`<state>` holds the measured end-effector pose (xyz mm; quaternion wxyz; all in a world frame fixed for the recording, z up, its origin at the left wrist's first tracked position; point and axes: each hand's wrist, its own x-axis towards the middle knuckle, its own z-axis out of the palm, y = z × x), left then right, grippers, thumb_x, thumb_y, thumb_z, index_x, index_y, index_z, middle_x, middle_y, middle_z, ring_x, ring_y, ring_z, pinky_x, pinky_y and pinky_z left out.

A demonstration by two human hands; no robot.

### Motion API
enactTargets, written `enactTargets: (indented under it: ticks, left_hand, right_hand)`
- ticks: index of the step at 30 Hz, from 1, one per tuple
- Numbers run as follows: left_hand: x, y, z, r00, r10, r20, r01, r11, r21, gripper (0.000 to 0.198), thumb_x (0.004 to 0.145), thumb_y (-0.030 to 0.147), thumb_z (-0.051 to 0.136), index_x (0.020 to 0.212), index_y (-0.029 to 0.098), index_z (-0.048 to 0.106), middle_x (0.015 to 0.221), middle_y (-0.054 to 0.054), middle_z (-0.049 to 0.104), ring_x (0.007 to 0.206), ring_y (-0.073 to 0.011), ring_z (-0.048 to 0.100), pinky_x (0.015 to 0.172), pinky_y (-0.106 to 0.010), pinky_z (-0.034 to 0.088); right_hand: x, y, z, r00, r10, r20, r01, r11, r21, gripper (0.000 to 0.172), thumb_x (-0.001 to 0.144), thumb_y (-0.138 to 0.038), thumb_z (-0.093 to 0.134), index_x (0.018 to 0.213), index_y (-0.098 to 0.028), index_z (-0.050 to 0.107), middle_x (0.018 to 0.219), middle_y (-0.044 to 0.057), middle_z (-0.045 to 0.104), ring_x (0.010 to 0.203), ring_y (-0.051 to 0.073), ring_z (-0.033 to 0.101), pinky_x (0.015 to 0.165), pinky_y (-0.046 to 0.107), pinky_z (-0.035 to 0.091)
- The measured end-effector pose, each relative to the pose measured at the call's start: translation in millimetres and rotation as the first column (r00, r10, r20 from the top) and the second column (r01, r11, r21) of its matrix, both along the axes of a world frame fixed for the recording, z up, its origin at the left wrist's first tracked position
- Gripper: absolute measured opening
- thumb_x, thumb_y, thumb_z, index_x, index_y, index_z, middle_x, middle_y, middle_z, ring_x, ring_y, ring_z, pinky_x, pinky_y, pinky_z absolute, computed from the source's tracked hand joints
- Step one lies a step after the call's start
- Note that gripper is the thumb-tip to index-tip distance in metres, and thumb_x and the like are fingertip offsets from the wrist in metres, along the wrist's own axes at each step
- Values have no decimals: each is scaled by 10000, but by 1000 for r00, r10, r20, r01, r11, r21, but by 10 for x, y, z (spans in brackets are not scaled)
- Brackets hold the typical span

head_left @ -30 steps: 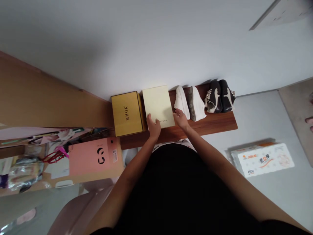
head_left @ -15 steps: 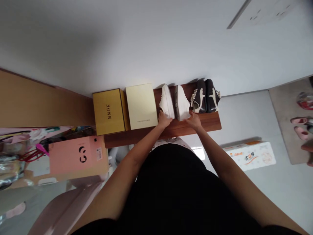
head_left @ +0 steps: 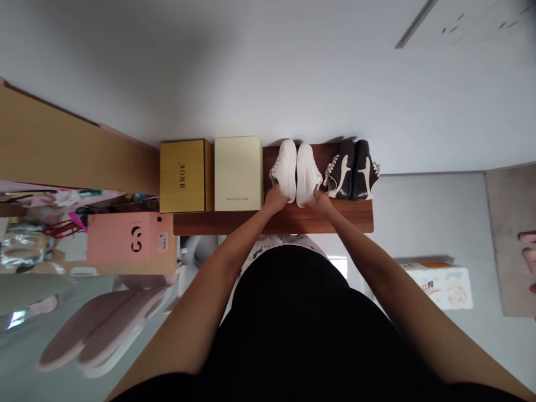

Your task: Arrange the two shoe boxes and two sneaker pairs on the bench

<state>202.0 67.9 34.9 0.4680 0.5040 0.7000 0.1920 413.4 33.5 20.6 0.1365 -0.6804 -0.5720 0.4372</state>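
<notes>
The two white shoes stand on the brown wooden shelf [head_left: 234, 221], between the cream box [head_left: 238, 170] and the dark shoes [head_left: 347, 167]; their toes point to the wall [head_left: 268, 72], and their heels are toward the person. The left hand [head_left: 274, 200] has its fingers closed around the heel of the left white shoe [head_left: 287, 162]; the right hand [head_left: 321, 203] holds in the same manner the heel of the right white shoe [head_left: 306, 172]; the exact place of each fingertip is partly hidden, so I cannot tell how firmly they press.

I judge that each shoe is rather light, and one hand is enough for it; the thick sole seems stiff, while the upper probably gives a little under pressure; nothing looks fragile, but the smooth white surface could take marks from dirty fingers; slipping seems not very likely. The heel is, in my opinion, a good place to hold, with the thumb on one side and the fingers on the other; the laces are too loose for this.
</notes>
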Motion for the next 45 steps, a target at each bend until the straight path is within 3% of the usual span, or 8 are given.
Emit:
enactTargets:
  ticks: [7, 13, 18, 25, 35, 38, 40, 45]
  left_hand:
    - [71, -53, 139, 967, -219, -132, 224, 974, 27, 392, 704, 118, 835, 1005, 171, 589, 1204, -205, 681, 1308, -403, 587, 1164, -442, 387]
    - [179, -69, 65, 991, -133, -17, 134, 987, 91, 382, 682, 30, 819, 960, 147, 584, 1159, -216, 660, 1384, -421, 503, 1230, -456, 291]
    - [254, -1, -65, 992, -113, -57, 120, 984, 133, 306, 788, 177, 803, 1008, 131, 595, 1193, -242, 647, 1393, -409, 499, 1243, -499, 270]
    - [293, 53, -116, 973, 159, 168, -174, 982, 77, 233, 865, 244, 745, 1006, 123, 604, 1166, -234, 636, 1465, -386, 417, 1273, -468, 210]
    - [300, 18, -143, 996, 77, 52, -84, 986, 147, 157, 911, 225, 669, 1017, 118, 627, 1116, -212, 650, 1374, -370, 510, 1241, -462, 279]
    - [277, 31, -36, 992, -72, -101, 86, 987, 135, 144, 931, 177, 611, 1068, 132, 611, 1129, -177, 656, 1325, -329, 544, 1198, -446, 343]
    - [274, 54, 63, 922, -232, -309, 281, 952, 123, 175, 960, 177, 558, 1125, 130, 587, 1190, -182, 649, 1289, -319, 561, 1146, -444, 395]
    - [470, 66, 256, 764, -420, -491, 551, 820, 155, 181, 979, 200, 529, 1148, 151, 574, 1215, -176, 651, 1213, -307, 592, 1066, -441, 445]
  right_hand:
    - [-44, 103, 184, 947, 220, 234, -218, 975, -37, 286, 776, -363, 800, 957, -191, 661, 1008, 117, 744, 986, 303, 686, 844, 357, 511]
    - [-162, 216, 325, 847, 375, 377, -366, 925, -100, 277, 900, -372, 715, 1098, -189, 652, 1099, 172, 738, 1060, 335, 692, 884, 393, 513]
    - [-255, 374, 364, 822, 420, 386, -399, 907, -136, 308, 903, -294, 714, 1172, -158, 650, 1104, 213, 729, 1105, 354, 683, 941, 425, 514]
    - [-345, 440, 258, 846, 395, 358, -372, 918, -135, 323, 892, -252, 733, 1191, -164, 648, 1115, 207, 729, 1156, 349, 677, 993, 456, 521]
    - [-460, 394, 150, 854, 377, 359, -384, 922, -53, 223, 912, -145, 634, 1132, -132, 663, 1117, 227, 698, 1094, 347, 655, 992, 461, 487]
    - [-412, 290, 158, 867, 322, 380, -384, 918, 98, 199, 928, -179, 597, 1114, -135, 654, 1128, 197, 680, 1108, 325, 612, 1000, 440, 474]
    - [-300, 179, 173, 902, 252, 350, -342, 913, 222, 200, 938, -222, 583, 1107, -138, 651, 1121, 182, 669, 1111, 322, 589, 1005, 445, 465]
    - [401, -162, 185, 976, -85, 202, -20, 885, 466, 248, 952, -324, 555, 1138, -181, 635, 1106, 152, 656, 1103, 313, 567, 1011, 481, 456]
